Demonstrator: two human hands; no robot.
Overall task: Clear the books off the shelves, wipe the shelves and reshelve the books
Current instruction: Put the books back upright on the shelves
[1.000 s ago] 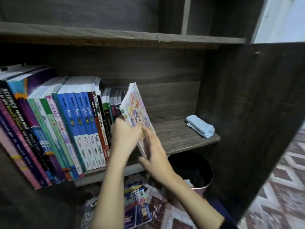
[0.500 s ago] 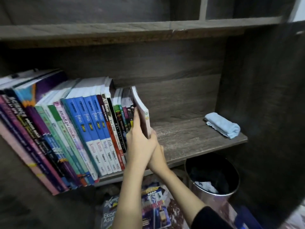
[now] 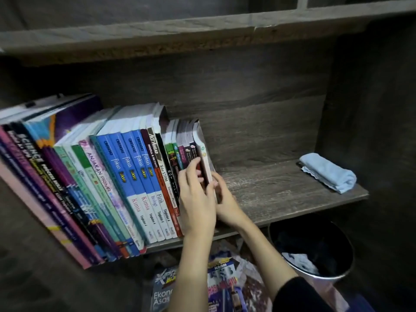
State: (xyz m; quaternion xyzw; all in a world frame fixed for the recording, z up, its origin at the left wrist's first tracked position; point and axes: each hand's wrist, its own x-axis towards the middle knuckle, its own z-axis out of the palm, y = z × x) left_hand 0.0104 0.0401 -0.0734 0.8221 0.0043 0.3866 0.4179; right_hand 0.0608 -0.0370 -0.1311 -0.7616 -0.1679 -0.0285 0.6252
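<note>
Wooden shelf [image 3: 270,190], blue "fokus" books [image 3: 132,176]

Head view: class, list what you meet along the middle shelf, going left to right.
Row of books → last book at the row's end → bare shelf board → folded blue cloth.

Books [image 3: 126,176] stand in a row on the left of the shelf [image 3: 281,199], leaning left. Left hand [image 3: 195,199] is in front of the end book [image 3: 203,158], right hand [image 3: 227,203] just right of it. Cloth [image 3: 328,172] lies far right on the shelf. Bin [image 3: 326,276] is underneath, with floor books [image 3: 220,280] to its left.
</note>
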